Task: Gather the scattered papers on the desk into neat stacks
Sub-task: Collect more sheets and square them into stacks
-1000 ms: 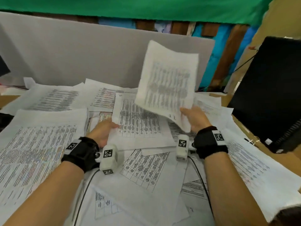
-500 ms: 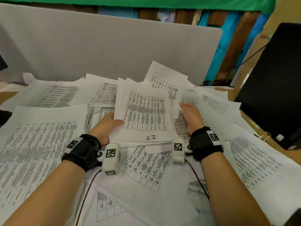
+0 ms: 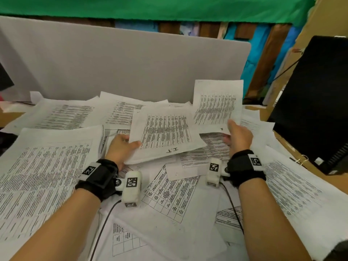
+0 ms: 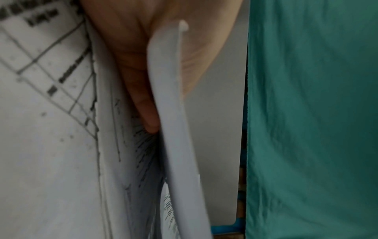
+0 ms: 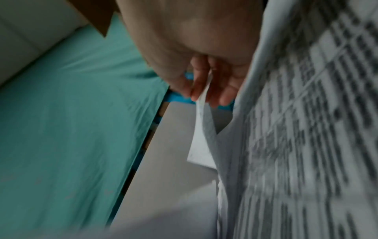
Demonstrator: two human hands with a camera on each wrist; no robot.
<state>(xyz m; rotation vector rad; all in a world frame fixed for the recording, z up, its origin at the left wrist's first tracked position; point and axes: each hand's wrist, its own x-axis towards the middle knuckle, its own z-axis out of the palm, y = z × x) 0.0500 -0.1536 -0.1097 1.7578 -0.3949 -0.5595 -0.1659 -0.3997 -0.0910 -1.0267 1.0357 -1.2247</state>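
Printed white papers (image 3: 47, 166) lie scattered over the whole desk. My left hand (image 3: 122, 147) holds a thin stack of sheets (image 3: 165, 132) marked "I.T" by its left edge, thumb on top; in the left wrist view the stack's edge (image 4: 174, 113) runs between thumb and fingers. My right hand (image 3: 238, 135) pinches the lower corner of a single printed sheet (image 3: 218, 102), lifted and tilted up at the right of the stack. The right wrist view shows the fingers (image 5: 199, 87) pinching that sheet's thin edge (image 5: 201, 129).
A grey divider panel (image 3: 122, 68) stands along the back of the desk. A black monitor (image 3: 316, 102) leans at the right, with bare brown desk (image 3: 293, 147) and a binder clip (image 3: 303, 159) beside it. Cables (image 3: 105, 223) run from the wrist cameras over the near papers.
The right hand laid its earlier sheet on the stack held by the left hand, moved right, and now lifts another sheet. The left hand stays gripping the stack.
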